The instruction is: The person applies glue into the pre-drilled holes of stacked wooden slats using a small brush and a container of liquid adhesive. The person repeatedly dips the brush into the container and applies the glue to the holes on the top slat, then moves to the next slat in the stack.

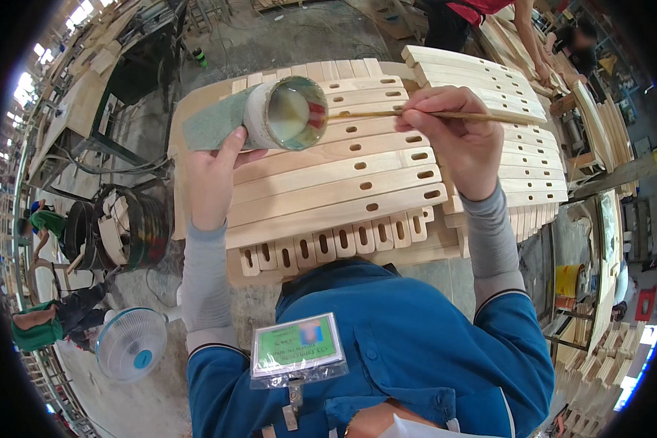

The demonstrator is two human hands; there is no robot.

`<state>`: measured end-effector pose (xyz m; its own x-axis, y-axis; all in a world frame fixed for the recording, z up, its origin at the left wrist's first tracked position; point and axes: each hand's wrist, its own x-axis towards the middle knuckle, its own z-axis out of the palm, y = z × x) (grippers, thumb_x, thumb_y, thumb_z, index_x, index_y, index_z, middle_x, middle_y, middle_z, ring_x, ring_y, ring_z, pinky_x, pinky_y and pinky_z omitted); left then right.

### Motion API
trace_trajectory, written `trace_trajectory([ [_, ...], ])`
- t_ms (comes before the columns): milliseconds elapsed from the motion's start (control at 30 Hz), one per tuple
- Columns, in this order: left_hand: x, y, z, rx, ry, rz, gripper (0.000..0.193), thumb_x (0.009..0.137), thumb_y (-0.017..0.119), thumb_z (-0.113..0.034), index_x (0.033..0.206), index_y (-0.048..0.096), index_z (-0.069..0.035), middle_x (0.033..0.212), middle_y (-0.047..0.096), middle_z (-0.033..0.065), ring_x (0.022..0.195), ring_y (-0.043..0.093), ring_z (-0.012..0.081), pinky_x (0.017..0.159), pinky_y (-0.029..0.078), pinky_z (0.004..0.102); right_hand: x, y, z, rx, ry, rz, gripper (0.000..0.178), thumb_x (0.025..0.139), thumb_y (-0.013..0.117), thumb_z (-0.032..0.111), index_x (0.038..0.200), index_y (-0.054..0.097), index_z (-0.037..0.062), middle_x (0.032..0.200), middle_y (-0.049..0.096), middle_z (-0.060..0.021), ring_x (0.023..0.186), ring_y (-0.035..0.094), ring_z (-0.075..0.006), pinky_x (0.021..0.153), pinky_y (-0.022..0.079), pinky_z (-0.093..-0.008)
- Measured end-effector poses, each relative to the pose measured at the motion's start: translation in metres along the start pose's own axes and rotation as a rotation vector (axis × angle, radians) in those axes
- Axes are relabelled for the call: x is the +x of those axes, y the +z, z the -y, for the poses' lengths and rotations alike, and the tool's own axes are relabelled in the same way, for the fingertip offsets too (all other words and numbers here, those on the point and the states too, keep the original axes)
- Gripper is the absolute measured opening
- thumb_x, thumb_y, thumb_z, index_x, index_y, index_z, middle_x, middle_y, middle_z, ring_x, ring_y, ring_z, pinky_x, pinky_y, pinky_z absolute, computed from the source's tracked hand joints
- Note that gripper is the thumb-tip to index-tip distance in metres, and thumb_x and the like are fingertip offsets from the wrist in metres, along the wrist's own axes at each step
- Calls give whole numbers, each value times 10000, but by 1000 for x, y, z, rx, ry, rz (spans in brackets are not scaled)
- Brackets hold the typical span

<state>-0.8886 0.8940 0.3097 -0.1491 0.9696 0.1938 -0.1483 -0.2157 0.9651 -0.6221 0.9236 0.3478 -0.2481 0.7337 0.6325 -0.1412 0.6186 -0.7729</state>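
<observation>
A: Left hand (213, 177) – pose?
B: Rising from the lower edge, forearm in a grey sleeve, palm turning away from camera. Fingers are wrapping a can (283, 114) tipped on its side, mouth facing the viewer, pale liquid showing inside. A green cloth (213, 124) is sitting round the can's body.
A: And the right hand (456, 133)?
B: Coming in from the right, wrist bending, fingertips pinching a thin stick (387, 114). The stick is lying level, its far tip reaching into the can's mouth.
A: Where is all this hanging?
B: Above the slats (343, 182), slotted wooden pieces stacked in rows on the bench, neither hand touching them
</observation>
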Motion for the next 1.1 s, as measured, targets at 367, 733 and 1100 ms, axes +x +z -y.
trace_trajectory([
  [367,-23,8,-10,19,258,-132,233,858,510,-50,1051,532,79,985,583,134,830,595,187,678,564,317,10,23,9,-41,-140,0,79,765,629,-19,790,558,5,789,633,-78,711,608,-106,631,495,-206],
  [733,-13,18,14,-24,497,-340,229,859,521,-47,1050,525,79,1003,573,143,865,586,197,696,563,341,-23,44,-7,-307,-395,166,159,775,543,-103,913,514,-29,924,599,-217,863,615,-275,721,538,-345],
  [1100,-9,8,9,-204,451,-264,248,858,520,-46,1080,513,64,1023,575,151,883,591,203,689,566,334,-31,42,-20,256,-174,-100,149,806,502,-114,917,450,-28,922,586,-257,852,616,-282,724,535,-331],
])
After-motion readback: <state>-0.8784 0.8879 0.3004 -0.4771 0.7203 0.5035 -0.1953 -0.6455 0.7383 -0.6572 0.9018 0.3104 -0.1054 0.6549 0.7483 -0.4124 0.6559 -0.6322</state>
